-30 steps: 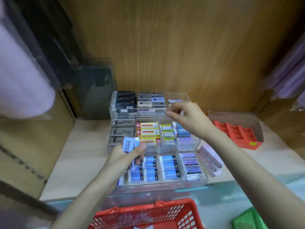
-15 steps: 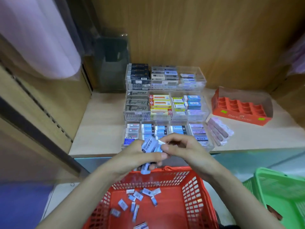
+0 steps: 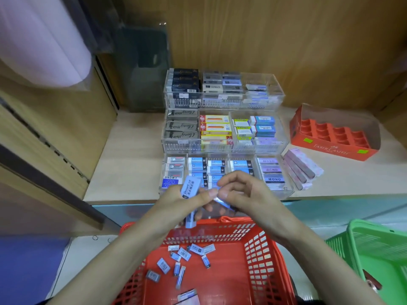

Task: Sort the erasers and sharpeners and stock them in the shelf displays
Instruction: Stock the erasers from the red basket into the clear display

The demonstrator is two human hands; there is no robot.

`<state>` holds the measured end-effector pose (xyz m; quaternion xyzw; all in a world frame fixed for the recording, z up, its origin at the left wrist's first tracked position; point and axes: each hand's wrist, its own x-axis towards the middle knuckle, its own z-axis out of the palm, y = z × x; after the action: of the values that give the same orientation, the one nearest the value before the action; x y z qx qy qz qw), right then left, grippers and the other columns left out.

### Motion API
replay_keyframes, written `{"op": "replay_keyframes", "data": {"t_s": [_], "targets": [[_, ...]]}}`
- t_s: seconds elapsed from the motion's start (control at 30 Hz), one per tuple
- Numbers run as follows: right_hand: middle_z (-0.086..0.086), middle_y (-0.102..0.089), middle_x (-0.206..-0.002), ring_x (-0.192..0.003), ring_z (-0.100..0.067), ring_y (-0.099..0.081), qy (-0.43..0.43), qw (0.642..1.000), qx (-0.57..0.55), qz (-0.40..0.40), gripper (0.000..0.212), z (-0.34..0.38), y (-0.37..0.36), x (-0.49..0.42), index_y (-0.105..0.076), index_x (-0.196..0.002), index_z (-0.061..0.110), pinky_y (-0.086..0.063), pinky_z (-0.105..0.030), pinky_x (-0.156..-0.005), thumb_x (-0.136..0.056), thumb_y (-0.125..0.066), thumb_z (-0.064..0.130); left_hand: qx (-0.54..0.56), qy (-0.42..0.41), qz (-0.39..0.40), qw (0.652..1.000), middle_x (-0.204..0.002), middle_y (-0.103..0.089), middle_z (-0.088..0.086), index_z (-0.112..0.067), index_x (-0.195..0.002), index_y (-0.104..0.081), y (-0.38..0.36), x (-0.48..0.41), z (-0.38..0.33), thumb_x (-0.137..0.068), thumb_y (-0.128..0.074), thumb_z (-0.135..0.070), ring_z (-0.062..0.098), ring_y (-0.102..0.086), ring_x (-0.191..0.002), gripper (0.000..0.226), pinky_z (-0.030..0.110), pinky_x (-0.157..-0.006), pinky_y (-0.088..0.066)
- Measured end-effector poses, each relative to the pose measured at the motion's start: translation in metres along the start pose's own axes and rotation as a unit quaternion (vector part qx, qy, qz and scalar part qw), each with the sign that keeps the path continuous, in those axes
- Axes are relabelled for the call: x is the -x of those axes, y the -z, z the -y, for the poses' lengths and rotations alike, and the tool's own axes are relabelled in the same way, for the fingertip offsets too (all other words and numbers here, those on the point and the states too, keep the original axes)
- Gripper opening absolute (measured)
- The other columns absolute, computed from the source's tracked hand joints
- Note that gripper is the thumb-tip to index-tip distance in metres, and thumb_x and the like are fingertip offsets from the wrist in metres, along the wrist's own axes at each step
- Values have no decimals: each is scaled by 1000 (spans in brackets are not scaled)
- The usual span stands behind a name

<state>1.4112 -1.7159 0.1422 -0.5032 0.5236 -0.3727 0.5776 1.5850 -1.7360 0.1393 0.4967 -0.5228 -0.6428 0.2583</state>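
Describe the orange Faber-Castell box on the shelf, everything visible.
The orange Faber-Castell box looks like cardboard, open-topped, holding a stepped insert of square pockets, all empty. White lettering and two green stickers mark its front edge. It sits flat on the wooden shelf, right of the clear acrylic display and apart from it.

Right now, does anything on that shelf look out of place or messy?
Yes. A few long pink boxes lie loose on the shelf right of the clear display, fanned askew rather than slotted into a compartment. Beside them, the orange carton tray looks empty.
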Motion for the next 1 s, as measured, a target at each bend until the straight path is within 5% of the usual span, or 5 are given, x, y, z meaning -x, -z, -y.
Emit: {"op": "replay_keyframes", "data": {"t_s": [0.33,0.57,0.67,0.9,1.0], "targets": [[8,-57,-87,-77,-1,-56,129,969,202,-54,30,-22,-4,-8,-63,-91,31,-44,-15,-76,-78,-73,5,41,31,-77,996,-74,-70,2,-13,-73,-66,13,-1,15,-83,-67,-31,12,-47,-52,21,28,-60,-40],[-3,-69,-97,-98,-24,-56,130,884,407,-190,21,-32,-3,-44,-71,-99,13,-38,-26,-87,-78,-73,14,75,20,-158,984,-55,-57,0,-6,-84,-64,28,-6,15,-84,-62,-10,11,-49,-54,5,19,-49,-38],[-4,-70,-96,-100,-28,-53,123,865,448,-189,24,-34,-12,-60,-70,-100,15,-39,-38,-88,-77,-74,17,114,33,-160,980,-74,-62,12,-8,-84,-65,35,-6,15,-59,-67,-18,20,-52,-70,27,27,-58,-37],[-1,-66,-98,-103,-27,-50,105,826,514,-205,22,-44,-29,-82,-70,-99,19,-29,-35,-83,-78,-72,24,194,66,-141,969,-94,-72,18,-1,-94,-61,51,-7,15,-83,-58,7,19,-69,-81,13,19,-53,-45],[-2,-61,-96,-101,-27,-49,98,828,510,-212,22,-44,-32,-83,-70,-99,21,-28,-35,-81,-77,-73,24,227,60,-118,965,-101,-71,14,-2,-93,-63,50,-6,12,-84,-49,16,16,-70,-92,24,22,-70,-50]]}}
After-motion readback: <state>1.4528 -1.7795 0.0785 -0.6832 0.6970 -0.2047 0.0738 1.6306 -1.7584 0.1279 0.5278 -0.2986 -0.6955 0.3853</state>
